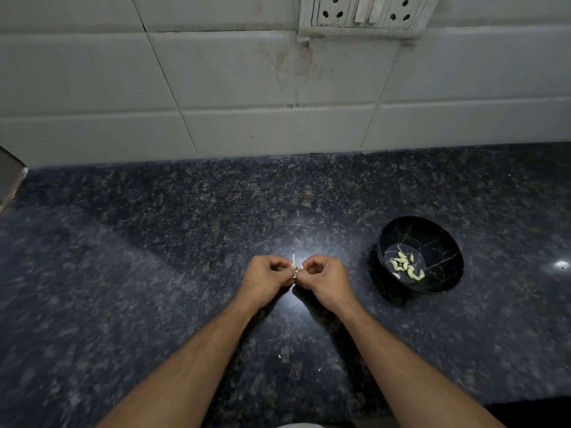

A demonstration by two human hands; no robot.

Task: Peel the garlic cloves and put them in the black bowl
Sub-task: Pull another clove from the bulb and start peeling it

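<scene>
The dark speckled granite tabletop (154,273) is blue-black, flecked all over with grey and brownish grains, with a pale glare patch near its middle. The round black bowl (445,242) carries thin white and gold veins like marble. Inside it the peeled garlic cloves (406,267) are pale yellowish-green. The small garlic clove with papery skin (295,268) shows whitish and tan. The glossy white wall tiles (216,88) have dark grout lines and brownish stains under the dirty white plastic socket panel (364,13).
</scene>
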